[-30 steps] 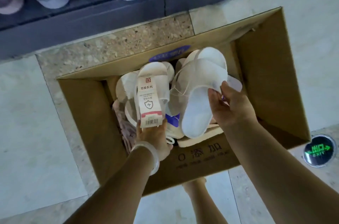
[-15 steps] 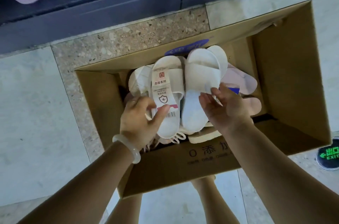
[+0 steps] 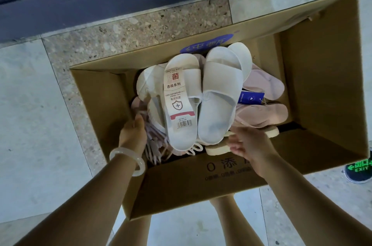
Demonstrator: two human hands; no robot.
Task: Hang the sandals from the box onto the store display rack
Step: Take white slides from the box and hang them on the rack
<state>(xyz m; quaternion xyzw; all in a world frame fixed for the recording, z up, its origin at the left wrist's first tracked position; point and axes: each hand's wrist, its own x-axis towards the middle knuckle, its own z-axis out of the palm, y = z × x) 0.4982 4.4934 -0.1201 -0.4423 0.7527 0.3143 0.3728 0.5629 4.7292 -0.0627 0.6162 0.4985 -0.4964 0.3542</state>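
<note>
A big brown box (image 3: 326, 76) is sitting open on the floor (image 3: 30, 114), right in front of the dark bottom of the store rack (image 3: 100, 3), so the sandals are close to where they must go. Two white sandals are lying side by side on top of the pile. One is wearing a long paper tag (image 3: 177, 98) and the other white sandal (image 3: 219, 94) is plain. Pink sandals (image 3: 267, 84) are peeking out beside them, with a blue tag (image 3: 251, 97) between.

The left hand (image 3: 133, 133) is reaching down at the left side of the pile, with its fingers curling among pale hangers (image 3: 155, 145). I think it is feeling for a hanger, but I cannot tell if it is really holding one.

The right hand (image 3: 249, 144) is gripping the end of a tan sandal (image 3: 219, 149) lying low at the front of the box, maybe to pull it out or move it away.

Nothing is hanging from this pair yet, so the job is just starting for them.
</note>
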